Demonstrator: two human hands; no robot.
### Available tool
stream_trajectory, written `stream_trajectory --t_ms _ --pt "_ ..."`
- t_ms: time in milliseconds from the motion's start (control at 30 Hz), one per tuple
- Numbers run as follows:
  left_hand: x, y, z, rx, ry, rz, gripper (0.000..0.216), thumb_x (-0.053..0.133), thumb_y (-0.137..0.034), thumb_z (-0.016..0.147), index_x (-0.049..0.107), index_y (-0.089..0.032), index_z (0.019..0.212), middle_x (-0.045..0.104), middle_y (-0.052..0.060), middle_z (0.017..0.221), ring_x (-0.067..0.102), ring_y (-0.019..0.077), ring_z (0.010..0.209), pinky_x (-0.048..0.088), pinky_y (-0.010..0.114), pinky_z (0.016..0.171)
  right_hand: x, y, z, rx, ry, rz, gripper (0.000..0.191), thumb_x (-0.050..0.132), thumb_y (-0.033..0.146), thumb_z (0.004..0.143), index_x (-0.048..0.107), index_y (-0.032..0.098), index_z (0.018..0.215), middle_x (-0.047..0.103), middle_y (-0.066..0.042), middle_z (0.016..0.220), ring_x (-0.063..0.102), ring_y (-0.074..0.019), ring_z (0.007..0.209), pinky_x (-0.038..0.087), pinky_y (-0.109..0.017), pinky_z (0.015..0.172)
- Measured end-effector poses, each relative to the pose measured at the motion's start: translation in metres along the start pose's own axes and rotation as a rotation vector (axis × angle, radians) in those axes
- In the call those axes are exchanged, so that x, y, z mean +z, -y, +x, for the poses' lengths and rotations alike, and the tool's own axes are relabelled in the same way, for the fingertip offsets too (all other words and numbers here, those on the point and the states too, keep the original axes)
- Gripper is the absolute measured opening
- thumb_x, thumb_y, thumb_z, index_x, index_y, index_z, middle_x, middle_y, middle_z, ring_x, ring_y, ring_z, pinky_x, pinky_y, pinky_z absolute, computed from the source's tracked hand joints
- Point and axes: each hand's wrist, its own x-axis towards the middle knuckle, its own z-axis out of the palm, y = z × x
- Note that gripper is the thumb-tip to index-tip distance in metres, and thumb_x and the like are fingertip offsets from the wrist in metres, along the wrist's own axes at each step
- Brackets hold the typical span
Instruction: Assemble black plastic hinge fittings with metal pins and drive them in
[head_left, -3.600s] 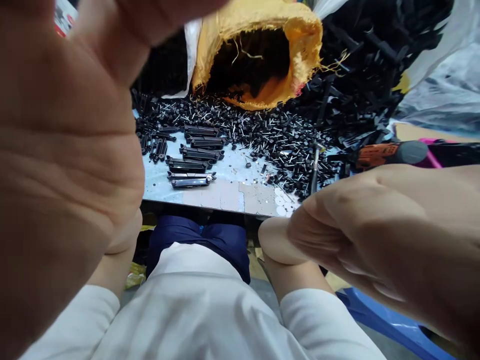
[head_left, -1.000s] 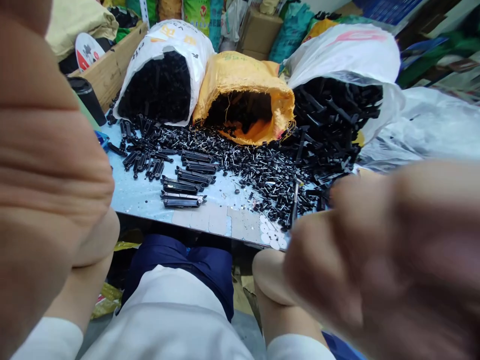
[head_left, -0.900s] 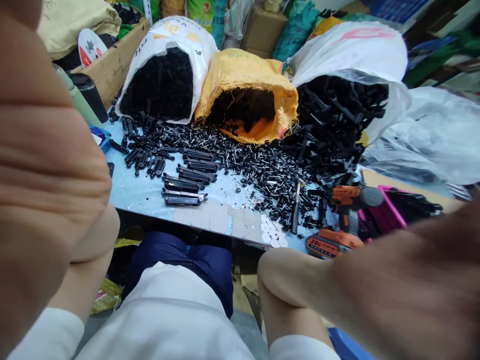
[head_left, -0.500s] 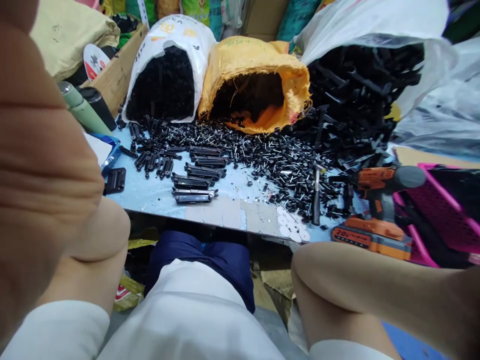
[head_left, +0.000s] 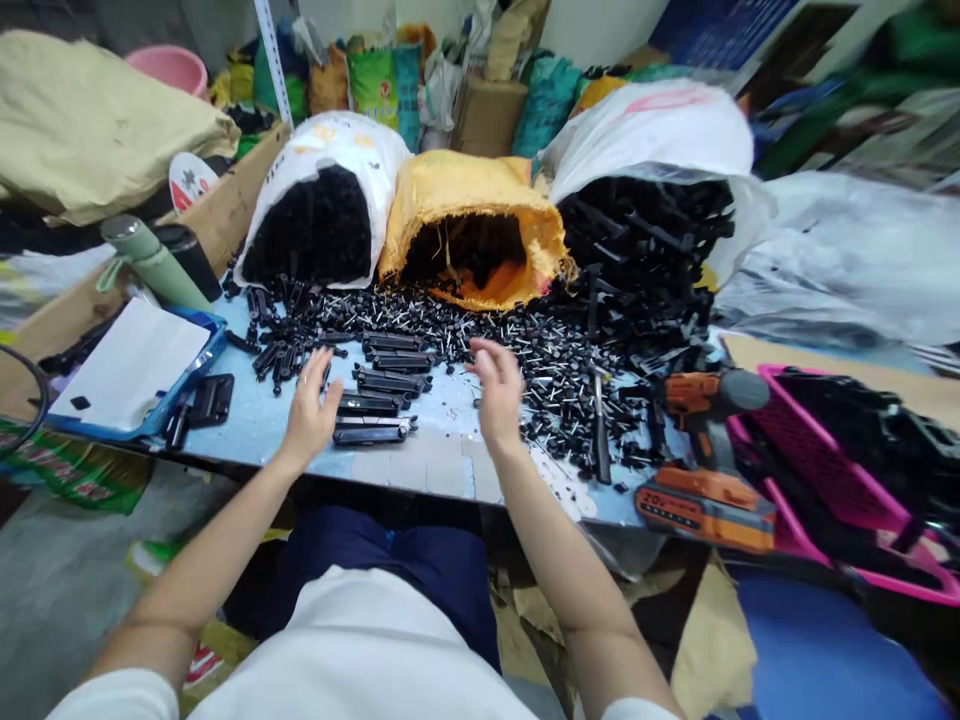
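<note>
My left hand (head_left: 311, 405) is over the table's front half, thumb and fingers apart, with nothing in it. It is at the left end of a row of slim black plastic parts (head_left: 375, 404) laid one behind another. My right hand (head_left: 497, 390), slightly blurred, hovers at the left side of a heap of small black pieces with metal pins (head_left: 555, 400). Its fingers are loosely stretched and no object shows in them. A hammer (head_left: 601, 430) lies on the heap to its right. Farther right is an orange cordless drill (head_left: 701, 450).
A white sack (head_left: 337, 135), a yellow sack (head_left: 450, 185) and a larger white bag (head_left: 660, 120) spill black parts at the back. A pink basket (head_left: 840, 470) stands right. A green bottle (head_left: 161, 262) and blue tray (head_left: 199, 355) are left. Another person's green sleeve (head_left: 862, 85) shows behind.
Both hands have come down from close to the camera to above the table, the left from the left side and the right from the right edge. The view has shifted, showing more background.
</note>
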Motion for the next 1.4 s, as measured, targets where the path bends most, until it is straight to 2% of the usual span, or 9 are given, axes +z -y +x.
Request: stream_trajectory --t_ms 167,267,367,500,633,833,1200,1300,1400 --pt "0.058 0.063 -0.025 -0.26 0.057 -0.169 0.065 0.034 -0.055 0.09 0.032 -0.013 0.14 0.026 0.015 0.148 0.019 0.0255 0.139 0.015 0.044 0.115 0.073 -0.018 0.031 0.298 0.069 0.092 0.088 0.022 0.072 0.082 0.033 0.007 0.141 0.025 -0.014 0.148 0.02 -0.0234 0.138 0.012 -0.04 0.115" --pt "0.072 0.068 -0.03 -0.245 0.013 -0.184 0.065 0.032 -0.054 0.09 0.03 -0.014 0.141 0.026 0.013 0.149 0.02 0.023 0.139 0.016 0.041 0.116 0.105 -0.03 0.027 0.342 0.132 0.107 0.094 0.016 0.075 0.08 0.023 0.006 0.144 0.013 -0.012 0.151 0.009 -0.0213 0.141 0.006 -0.04 0.116" --pt "0.079 0.06 -0.031 -0.234 -0.002 -0.197 0.064 0.034 -0.054 0.09 0.032 -0.015 0.14 0.03 0.013 0.147 0.023 0.0228 0.138 0.019 0.041 0.115 0.117 -0.032 0.019 0.325 0.143 0.108 0.093 0.016 0.076 0.081 0.019 0.009 0.146 0.006 -0.008 0.152 0.003 -0.0188 0.141 0.003 -0.038 0.116" --pt "0.082 0.055 -0.032 -0.253 -0.026 -0.236 0.058 0.033 -0.052 0.091 0.036 -0.018 0.138 0.035 0.011 0.145 0.028 0.0219 0.136 0.022 0.04 0.114 0.112 -0.03 0.015 0.333 0.166 0.105 0.088 0.021 0.074 0.082 0.018 0.015 0.147 0.005 -0.004 0.152 0.002 -0.0179 0.141 0.004 -0.038 0.116" --pt "0.078 0.063 -0.014 -0.232 -0.009 -0.223 0.059 0.041 -0.052 0.088 0.038 -0.019 0.137 0.028 0.009 0.149 0.023 0.0228 0.138 0.019 0.039 0.115 0.102 -0.035 0.014 0.31 0.214 0.134 0.085 0.025 0.072 0.083 0.019 0.016 0.147 0.009 -0.003 0.151 0.007 -0.0172 0.141 0.005 -0.038 0.116" --pt "0.074 0.072 0.024 -0.239 0.251 -0.303 0.055 0.034 -0.052 0.09 0.046 -0.017 0.132 0.042 0.011 0.141 0.033 0.0216 0.134 0.021 0.04 0.114 0.098 -0.043 0.016 0.296 0.255 0.192 0.083 0.022 0.074 0.082 0.019 0.022 0.146 0.009 0.002 0.151 0.008 -0.0174 0.14 0.005 -0.042 0.116" --pt "0.076 0.06 0.014 -0.308 0.201 -0.268 0.059 0.039 -0.054 0.089 0.038 -0.021 0.137 0.036 0.01 0.144 0.029 0.0239 0.135 0.022 0.043 0.113 0.093 -0.024 0.021 0.333 0.349 0.189 0.082 0.027 0.073 0.082 0.026 0.02 0.144 0.018 -0.002 0.15 0.013 -0.019 0.14 0.008 -0.042 0.116" --pt "0.076 0.042 0.004 -0.191 0.122 -0.092 0.062 0.043 -0.052 0.087 0.036 -0.017 0.138 0.032 0.013 0.146 0.021 0.0264 0.138 0.018 0.047 0.113 0.07 -0.013 0.015 0.282 0.249 0.132 0.075 0.028 0.068 0.085 0.03 0.02 0.143 0.023 -0.004 0.149 0.018 -0.0189 0.139 0.012 -0.041 0.115" --pt "0.077 0.02 -0.026 0.088 0.163 0.096 0.062 0.045 -0.048 0.087 0.035 -0.015 0.139 0.03 0.015 0.146 0.016 0.0275 0.14 0.016 0.051 0.113 0.032 -0.008 -0.004 0.173 0.147 0.012 0.066 0.035 0.061 0.087 0.04 0.019 0.138 0.036 -0.007 0.143 0.03 -0.0224 0.134 0.021 -0.045 0.113"
